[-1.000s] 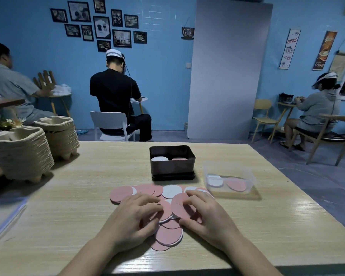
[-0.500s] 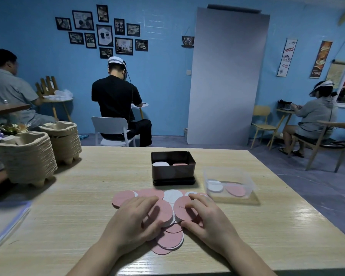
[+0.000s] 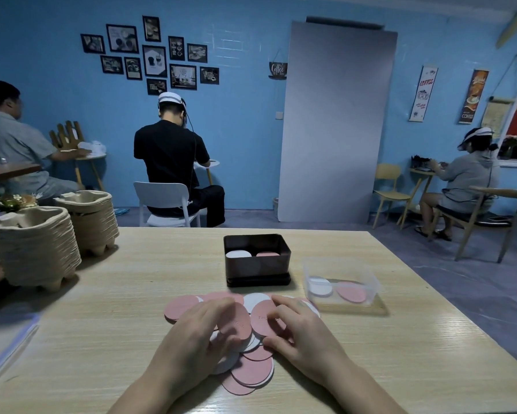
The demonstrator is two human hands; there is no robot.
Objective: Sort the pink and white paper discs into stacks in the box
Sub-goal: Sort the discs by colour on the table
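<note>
We are working at a pale wooden table [image 3: 108,318], with a loose pile of paper discs [image 3: 251,363] lying overlapped on it close to us, pink ones and white ones mixed. Our left hand [image 3: 197,336] is resting on the left part of the pile, its fingers curled and pinching one pink disc [image 3: 234,321], which is tilting up off the heap with its face turned toward us. Our right hand [image 3: 305,333] is lying on the right part of the pile, fingers slightly spread and bent, the fingertips pressing down on another pink disc [image 3: 261,318] that is touching the lifted one. More discs are fanning out from under both hands: a pink one [image 3: 181,306] sticking out to the left, a white one [image 3: 255,300] on the far side between the hands, and several pink ones near our wrists.

Just beyond the pile a dark box [image 3: 257,264] is standing open, holding a white stack [image 3: 238,253] on its left side and a pink stack [image 3: 267,254] on its right. To the right of the pile a clear plastic tub [image 3: 342,282] is sitting with a white disc and a pink disc side by side inside it. On the far left of the table two stacks of brown pulp trays [image 3: 36,243] are standing.
</note>
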